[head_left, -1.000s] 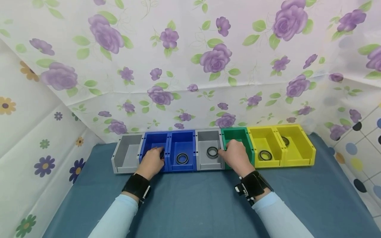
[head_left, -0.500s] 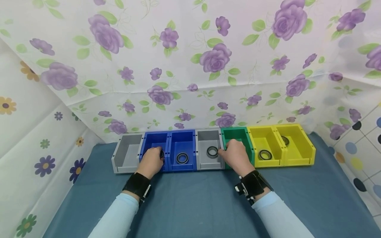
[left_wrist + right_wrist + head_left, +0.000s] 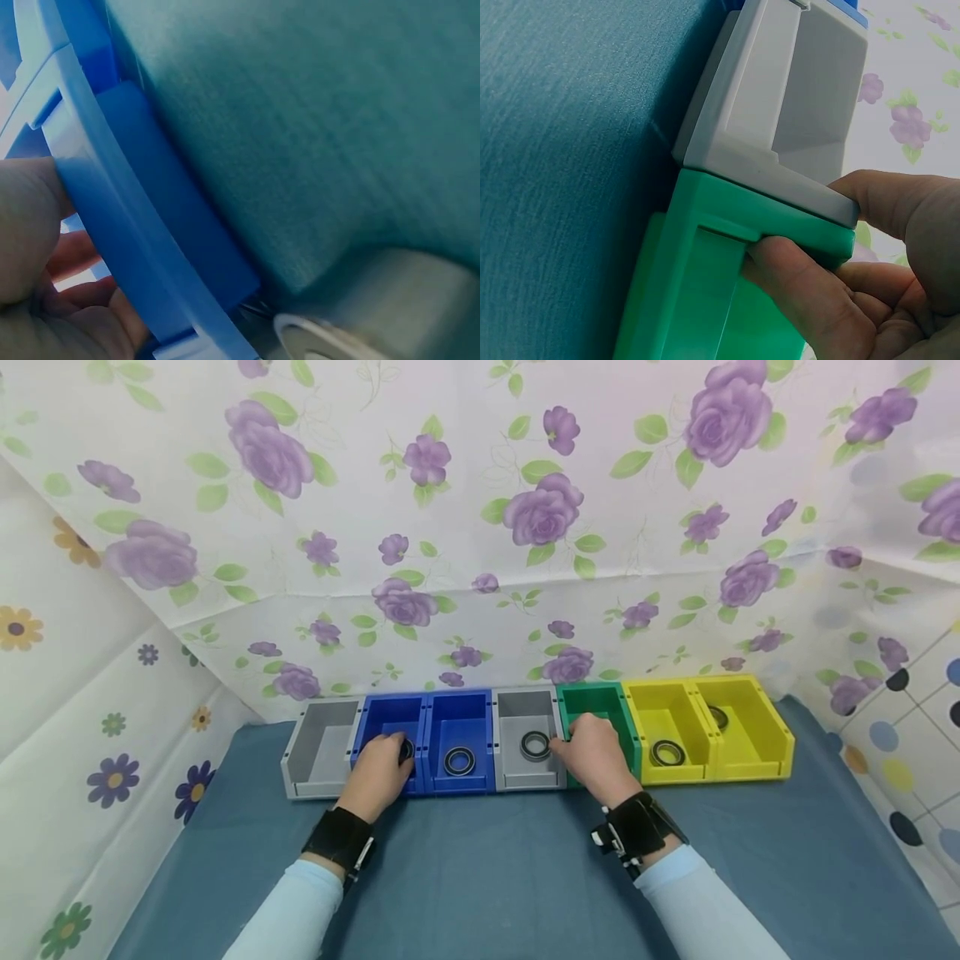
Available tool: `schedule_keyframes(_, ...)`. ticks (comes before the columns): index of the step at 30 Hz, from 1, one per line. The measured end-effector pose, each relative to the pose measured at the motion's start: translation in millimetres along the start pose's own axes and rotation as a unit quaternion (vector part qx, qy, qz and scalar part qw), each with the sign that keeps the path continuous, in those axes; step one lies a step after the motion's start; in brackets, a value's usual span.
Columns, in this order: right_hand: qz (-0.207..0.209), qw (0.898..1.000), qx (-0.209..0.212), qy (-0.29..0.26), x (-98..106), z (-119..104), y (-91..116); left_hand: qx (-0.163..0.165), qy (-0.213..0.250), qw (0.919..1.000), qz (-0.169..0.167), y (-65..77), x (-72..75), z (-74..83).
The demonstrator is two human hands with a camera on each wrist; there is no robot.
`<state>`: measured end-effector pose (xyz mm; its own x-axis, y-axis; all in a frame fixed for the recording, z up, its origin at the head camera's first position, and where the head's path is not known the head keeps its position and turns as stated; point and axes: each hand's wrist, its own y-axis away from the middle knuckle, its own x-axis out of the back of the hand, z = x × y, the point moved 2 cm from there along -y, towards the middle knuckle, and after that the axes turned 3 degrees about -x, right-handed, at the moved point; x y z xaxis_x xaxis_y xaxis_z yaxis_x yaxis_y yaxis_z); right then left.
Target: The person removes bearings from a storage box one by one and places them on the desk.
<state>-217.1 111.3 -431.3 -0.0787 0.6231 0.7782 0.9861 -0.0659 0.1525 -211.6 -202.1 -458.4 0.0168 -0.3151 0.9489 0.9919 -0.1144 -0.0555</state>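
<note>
In the head view my left hand [image 3: 377, 777] reaches into the left blue bin [image 3: 393, 703], its fingers curled at a dark ring bearing [image 3: 406, 749] that shows beside the fingertips. The left wrist view has the thumb and fingers behind the blue bin's front wall [image 3: 142, 225]; the bearing is hidden there. My right hand [image 3: 597, 758] pinches the adjoining side walls of the grey bin [image 3: 735, 161] and the green bin [image 3: 705, 277], thumb on the grey side and fingers on the green side. Another bearing [image 3: 536, 745] lies in that grey bin near the thumb.
Bearings lie in the right blue bin [image 3: 459, 761], the left yellow bin [image 3: 667, 752] and the right yellow bin [image 3: 717, 717]. A grey bin [image 3: 324, 747] ends the row at left. Blue cloth [image 3: 480, 868] covers the table; a flowered sheet [image 3: 480, 527] hangs behind.
My left hand has shifted slightly left and toward me, and more of the bearing at its fingertips shows. The right hand keeps its place on the bin walls.
</note>
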Motion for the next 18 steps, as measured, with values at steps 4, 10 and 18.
schedule_keyframes(4,0.002,1.0,0.001,-0.001,0,0,0,0.007,0.035,0.9993,0.013,3.2,1.0,-2.8)
schedule_keyframes(10,0.003,1.0,0.002,-0.002,-1,0,0,-0.005,0.074,0.9953,0.063,12.2,10.9,-1.9)
schedule_keyframes(18,0.003,1.0,0.001,-0.002,-2,1,-1,-0.02,0.098,0.9873,0.124,25.2,32.8,4.2)
